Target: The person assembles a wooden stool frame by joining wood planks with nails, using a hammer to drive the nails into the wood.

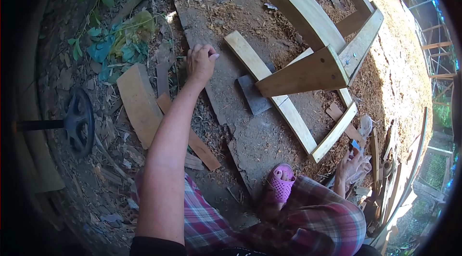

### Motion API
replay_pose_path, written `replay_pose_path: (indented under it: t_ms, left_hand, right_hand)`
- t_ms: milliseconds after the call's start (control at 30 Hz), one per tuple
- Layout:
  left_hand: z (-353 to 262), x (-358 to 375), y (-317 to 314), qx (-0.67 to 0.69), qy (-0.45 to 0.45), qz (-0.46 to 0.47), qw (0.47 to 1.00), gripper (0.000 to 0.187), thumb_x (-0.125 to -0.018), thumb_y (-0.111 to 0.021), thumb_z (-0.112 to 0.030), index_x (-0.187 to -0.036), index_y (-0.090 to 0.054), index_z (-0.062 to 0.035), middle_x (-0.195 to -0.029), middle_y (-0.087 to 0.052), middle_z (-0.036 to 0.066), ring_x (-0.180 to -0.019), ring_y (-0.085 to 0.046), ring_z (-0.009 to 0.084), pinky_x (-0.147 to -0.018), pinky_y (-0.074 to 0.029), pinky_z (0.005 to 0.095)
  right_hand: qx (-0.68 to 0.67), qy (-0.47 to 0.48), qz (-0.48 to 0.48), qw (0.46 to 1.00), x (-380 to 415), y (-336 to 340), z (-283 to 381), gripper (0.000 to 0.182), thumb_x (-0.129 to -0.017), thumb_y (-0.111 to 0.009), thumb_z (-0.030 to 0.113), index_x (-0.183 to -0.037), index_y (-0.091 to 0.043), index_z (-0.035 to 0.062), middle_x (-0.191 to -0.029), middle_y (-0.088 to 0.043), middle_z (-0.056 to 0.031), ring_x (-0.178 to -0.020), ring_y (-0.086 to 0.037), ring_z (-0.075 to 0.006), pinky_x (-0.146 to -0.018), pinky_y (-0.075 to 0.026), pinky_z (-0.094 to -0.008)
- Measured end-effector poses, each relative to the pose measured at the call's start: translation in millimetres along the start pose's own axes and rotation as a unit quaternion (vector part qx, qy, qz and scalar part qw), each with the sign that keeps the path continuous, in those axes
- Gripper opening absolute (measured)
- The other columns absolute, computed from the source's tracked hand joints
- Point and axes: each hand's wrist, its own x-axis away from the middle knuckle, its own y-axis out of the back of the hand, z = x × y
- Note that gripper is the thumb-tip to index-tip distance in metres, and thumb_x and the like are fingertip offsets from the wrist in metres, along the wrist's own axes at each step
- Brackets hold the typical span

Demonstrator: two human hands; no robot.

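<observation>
My left hand [200,62] is closed, its fingers curled above the edge of the concrete slab [219,83]. What it holds, if anything, is too small to make out. At the lower right, my right hand [348,165] has its fingers around a small blue and black object [355,146], beside a clear plastic bag [365,164]. Between my hands a wooden frame [308,73] of joined boards lies on its side. One long pale leg [296,119] crosses over a dark grey block [252,95]. Screw heads or holes show on the frame's corner.
Loose boards [139,102] lie on the ground to my left, near a black spoked wheel [79,122]. Plants and plastic scraps [120,44] are at the upper left. Wood shavings [385,78] cover the ground right of the frame. My foot in a pink clog [281,184] is on the slab.
</observation>
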Motion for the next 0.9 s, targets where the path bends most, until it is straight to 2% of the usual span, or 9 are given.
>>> replay_pose_path:
  t_ms: [33, 200, 267, 400, 467, 533, 600, 733, 900]
  left_hand:
    - [1.3, -1.6, 0.0, 0.002, 0.001, 0.005, 1.0, 0.014, -0.084, -0.071, -0.029, -0.092, -0.065, -0.0185, -0.102, -0.06, 0.005, -0.105, -0.055, 0.0302, -0.089, -0.042, 0.0476]
    - [12.3, -4.5, -0.3, -0.044, -0.081, 0.03, 0.995, 0.02, -0.085, -0.069, -0.033, -0.093, -0.065, -0.0145, -0.103, -0.057, 0.01, -0.109, -0.054, 0.0306, -0.092, -0.041, 0.0478]
    - [14.4, -2.8, 0.4, -0.055, -0.114, 0.013, 0.992, 0.017, -0.087, -0.068, -0.026, -0.092, -0.064, -0.0105, -0.101, -0.059, 0.011, -0.102, -0.057, 0.0325, -0.087, -0.044, 0.0479]
    - [8.4, 6.9, -1.8, 0.156, -0.085, -0.024, 0.984, 0.011, -0.09, -0.063, -0.008, -0.099, -0.06, -0.0049, -0.094, -0.062, 0.01, -0.083, -0.059, 0.0261, -0.075, -0.049, 0.0367]
    - [-11.3, 26.2, 0.5, 0.206, -0.062, -0.041, 0.976, 0.013, -0.09, -0.061, -0.005, -0.103, -0.059, -0.0041, -0.093, -0.062, 0.008, -0.079, -0.059, 0.0216, -0.073, -0.05, 0.0329]
    - [-37.3, 55.9, -0.4, 0.329, 0.037, -0.076, 0.941, 0.019, -0.088, -0.061, 0.0, -0.107, -0.057, -0.0037, -0.09, -0.06, 0.008, -0.078, -0.058, 0.0202, -0.073, -0.049, 0.0328]
    - [-69.4, 97.6, 0.5, 0.402, 0.073, -0.078, 0.909, 0.022, -0.09, -0.059, 0.0, -0.112, -0.056, -0.003, -0.091, -0.06, 0.006, -0.079, -0.057, 0.0141, -0.073, -0.049, 0.0294]
    - [-99.9, 176.2, -34.8, 0.504, 0.115, 0.01, 0.856, 0.026, -0.091, -0.06, -0.002, -0.117, -0.055, -0.0033, -0.093, -0.062, 0.005, -0.081, -0.058, 0.0126, -0.075, -0.05, 0.0277]
    - [-108.5, 205.8, -41.2, 0.519, 0.092, 0.103, 0.843, 0.028, -0.091, -0.061, -0.003, -0.118, -0.054, -0.0038, -0.091, -0.062, 0.004, -0.079, -0.059, 0.0112, -0.075, -0.05, 0.0268]
  right_hand:
    - [0.02, 0.037, -0.01, 0.999, -0.9, -0.3, 17.7, 0.026, -0.092, -0.063, 0.015, -0.115, -0.057, 0.004, -0.103, -0.055, -0.0128, -0.08, -0.06, -0.0195, -0.071, -0.05, -0.0332]
    - [-0.099, 0.106, 0.033, 0.989, -5.8, -27.5, 61.0, 0.021, -0.09, -0.064, 0.008, -0.111, -0.059, 0.0045, -0.101, -0.053, -0.0099, -0.081, -0.059, -0.0174, -0.066, -0.051, -0.0302]
    - [-0.171, 0.103, 0.078, 0.977, -0.4, -26.9, 103.9, 0.016, -0.09, -0.062, 0.004, -0.106, -0.06, 0.004, -0.1, -0.055, -0.0093, -0.082, -0.061, -0.0183, -0.068, -0.051, -0.0296]
    - [-0.213, 0.2, 0.166, 0.942, 13.2, -36.6, 150.9, 0.011, -0.089, -0.064, 0.002, -0.1, -0.063, 0.0033, -0.089, -0.06, -0.0097, -0.079, -0.062, -0.0172, -0.066, -0.05, -0.0289]
    - [-0.254, 0.197, 0.225, 0.92, 21.5, -32.4, 181.3, 0.01, -0.088, -0.066, 0.003, -0.097, -0.064, 0.0019, -0.084, -0.061, -0.0091, -0.072, -0.063, -0.0187, -0.067, -0.05, -0.0298]
    - [-0.297, 0.197, 0.277, 0.892, 32.8, -35.3, 200.0, 0.008, -0.09, -0.066, 0.005, -0.097, -0.065, 0.0021, -0.086, -0.063, -0.0105, -0.073, -0.063, -0.0172, -0.068, -0.05, -0.0291]
    - [-0.379, 0.084, 0.39, 0.835, 45.5, -34.7, 215.7, 0.017, -0.096, -0.061, 0.012, -0.107, -0.062, 0.0001, -0.089, -0.063, -0.0048, -0.076, -0.059, -0.0109, -0.07, -0.05, -0.0261]
    - [-0.497, 0.008, 0.458, 0.736, 56.2, -48.6, 230.5, 0.024, -0.099, -0.058, 0.016, -0.116, -0.057, -0.0008, -0.092, -0.061, -0.0029, -0.076, -0.057, -0.0087, -0.069, -0.05, -0.024]
    - [-0.499, 0.012, 0.505, 0.704, 58.1, -55.4, 226.1, 0.022, -0.099, -0.059, 0.017, -0.112, -0.056, -0.0001, -0.087, -0.061, -0.0021, -0.073, -0.057, -0.0083, -0.066, -0.05, -0.0246]
